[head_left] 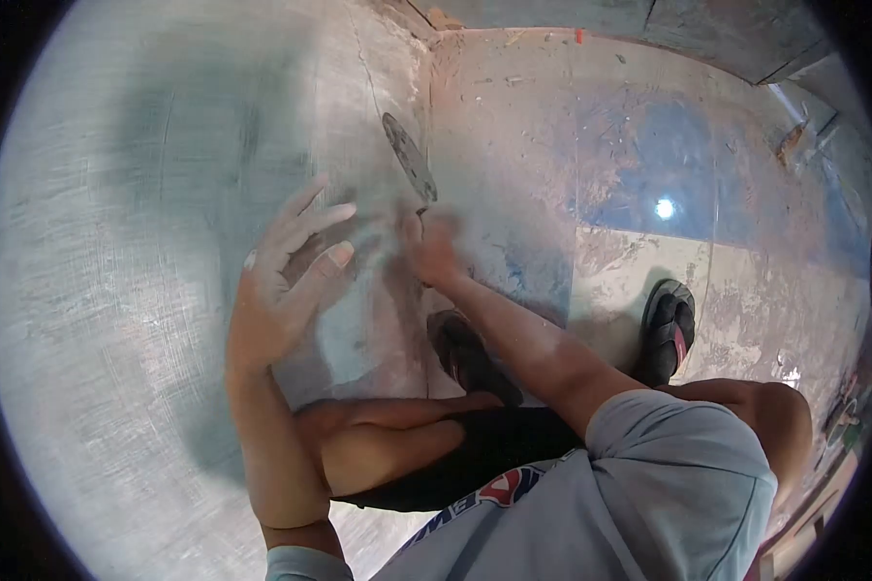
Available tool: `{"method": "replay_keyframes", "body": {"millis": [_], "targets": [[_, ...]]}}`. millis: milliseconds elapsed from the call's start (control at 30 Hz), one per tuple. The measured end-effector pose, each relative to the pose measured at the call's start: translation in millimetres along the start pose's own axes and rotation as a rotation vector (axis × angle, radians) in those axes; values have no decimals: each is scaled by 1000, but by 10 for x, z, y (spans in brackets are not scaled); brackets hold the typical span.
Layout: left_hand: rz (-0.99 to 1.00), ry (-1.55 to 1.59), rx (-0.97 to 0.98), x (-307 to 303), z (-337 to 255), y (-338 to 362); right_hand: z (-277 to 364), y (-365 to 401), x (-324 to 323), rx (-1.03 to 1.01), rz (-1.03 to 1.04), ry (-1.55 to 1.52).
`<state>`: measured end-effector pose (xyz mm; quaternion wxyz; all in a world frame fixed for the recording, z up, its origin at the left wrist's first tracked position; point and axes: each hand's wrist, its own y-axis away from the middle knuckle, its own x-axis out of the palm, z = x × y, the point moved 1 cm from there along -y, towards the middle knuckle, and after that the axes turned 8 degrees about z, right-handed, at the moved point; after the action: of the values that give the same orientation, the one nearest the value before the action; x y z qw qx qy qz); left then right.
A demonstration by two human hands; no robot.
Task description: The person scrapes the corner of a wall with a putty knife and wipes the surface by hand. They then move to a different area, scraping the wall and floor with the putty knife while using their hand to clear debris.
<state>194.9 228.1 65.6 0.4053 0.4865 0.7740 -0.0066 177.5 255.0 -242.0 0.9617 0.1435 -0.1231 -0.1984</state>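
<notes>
Head view: right hand [434, 247] motion-blurred, looks closed on the near end of a flat, dark-spotted blade [410, 157]; exact grip can't be made out. Blade angles away from the hand, alongside the pale smeared wall [165, 213]. Left hand [286, 281] half open, fingers loosely curled and dusty, holds nothing. Sandalled feet on patchy blue-and-cream floor [639, 174].

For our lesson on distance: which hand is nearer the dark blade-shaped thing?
Right. In the picture, the right hand is just below the dark blade-shaped thing; the left hand is farther, lower left.
</notes>
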Motion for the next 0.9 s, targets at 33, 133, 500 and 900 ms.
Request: {"method": "replay_keyframes", "body": {"millis": [33, 133, 500, 900], "targets": [[-11, -46, 8, 1, 8, -27, -47, -31, 38, -6, -8, 3], [6, 16, 36, 6, 43, -35, -55, 124, 121, -344, -104, 491], [-23, -11, 37, -25, -6, 44, 83, 52, 251, -307, -347, 183], [-23, -3, 73, -28, 33, 66, 160, 31, 244, -158, -287, 83]]}}
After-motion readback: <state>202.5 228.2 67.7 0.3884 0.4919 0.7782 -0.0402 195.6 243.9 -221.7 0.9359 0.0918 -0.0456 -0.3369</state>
